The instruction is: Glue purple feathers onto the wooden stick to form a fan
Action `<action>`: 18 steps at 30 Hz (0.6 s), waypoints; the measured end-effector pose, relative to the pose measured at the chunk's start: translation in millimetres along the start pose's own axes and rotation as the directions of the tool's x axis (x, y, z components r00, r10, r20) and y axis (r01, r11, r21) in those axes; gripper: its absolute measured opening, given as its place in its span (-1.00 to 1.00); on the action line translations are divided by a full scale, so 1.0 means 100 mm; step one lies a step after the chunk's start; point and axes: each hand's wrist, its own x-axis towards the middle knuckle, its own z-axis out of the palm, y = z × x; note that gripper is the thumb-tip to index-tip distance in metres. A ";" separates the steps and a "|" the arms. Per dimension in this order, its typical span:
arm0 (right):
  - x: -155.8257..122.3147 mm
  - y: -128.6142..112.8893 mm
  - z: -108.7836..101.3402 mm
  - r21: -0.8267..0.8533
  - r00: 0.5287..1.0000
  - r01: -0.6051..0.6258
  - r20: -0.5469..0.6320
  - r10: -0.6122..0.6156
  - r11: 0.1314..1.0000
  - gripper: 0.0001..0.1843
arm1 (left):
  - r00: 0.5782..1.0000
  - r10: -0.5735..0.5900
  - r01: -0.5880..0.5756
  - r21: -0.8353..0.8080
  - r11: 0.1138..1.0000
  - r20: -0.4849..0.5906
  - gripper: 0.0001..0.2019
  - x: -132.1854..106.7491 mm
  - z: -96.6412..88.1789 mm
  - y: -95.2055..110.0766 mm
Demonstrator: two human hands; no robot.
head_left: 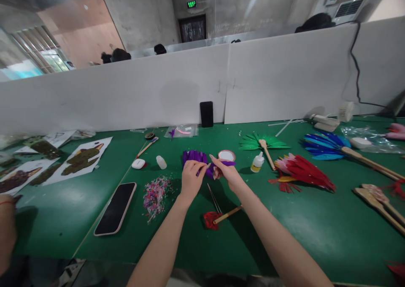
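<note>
The purple feather piece [193, 155] is at the middle of the bench [300, 219], directly in front of the person and between the two hands. Both forearms reach forward from the near edge and converge on it. The left hand [192, 175] is palm down, thumb and index fingertips drawn together at the piece's near side; whether they grip material cannot be told. The right hand [225, 172] is turned inward, its fingers closed on a purple strip [229, 163] that projects to the right.

The piece is glossy, with narrow feathers set side by side in a fanned row; its lower part is hidden by the hands.

Just beyond the right hand is a round white dish [227, 155]. A white bottle [161, 162] stands left of the piece; a dropper bottle [257, 163] stands to the right. Tweezers [214, 199] lie between the forearms, meeting a red tassel [211, 220] and a wooden handle [227, 215], which runs under the right forearm. Bits of confetti [157, 194] and a large phone [115, 209] border the left forearm. Green surface shows between the right forearm and the red feather bundle [302, 171]. A white partition [142, 88] bounds the far edge.
</note>
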 end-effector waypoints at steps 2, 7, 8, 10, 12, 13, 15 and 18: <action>0.00 0.00 0.01 0.003 1.000 0.003 -0.006 -0.003 1.000 -0.53 | 0.999 0.035 -0.036 0.041 0.999 0.020 -0.86 -0.01 -0.01 0.00; -0.01 -0.02 0.01 -0.016 1.000 0.006 -0.031 -0.007 1.000 -0.52 | 0.989 0.136 -0.143 0.178 0.974 0.056 -0.84 -0.02 -0.01 0.03; -0.02 -0.02 0.01 -0.021 0.999 0.004 -0.035 -0.005 1.000 -0.52 | 0.987 0.155 -0.163 0.199 0.966 0.051 -0.85 -0.03 0.00 0.03; -0.02 -0.04 0.01 -0.031 0.999 -0.003 -0.042 0.002 1.000 -0.51 | 0.980 0.195 -0.198 0.221 0.955 0.037 -0.86 -0.04 0.00 0.04; -0.03 -0.04 0.01 -0.042 0.999 -0.015 -0.047 0.013 0.999 -0.49 | 0.974 0.223 -0.222 0.230 0.947 0.023 -0.87 -0.05 0.01 0.05; -0.03 -0.04 0.01 -0.046 0.999 -0.022 -0.049 0.020 0.999 -0.49 | 0.973 0.232 -0.229 0.236 0.944 0.019 -0.87 -0.05 0.01 0.06; -0.03 -0.04 0.00 -0.053 0.998 -0.034 -0.054 0.031 0.998 -0.50 | 0.974 0.227 -0.224 0.248 0.943 0.015 -0.87 -0.07 0.02 0.08; -0.03 -0.03 -0.01 -0.066 0.998 -0.035 -0.061 0.031 0.997 -0.51 | 0.986 0.164 -0.168 0.224 0.960 0.037 -0.86 -0.08 0.02 0.10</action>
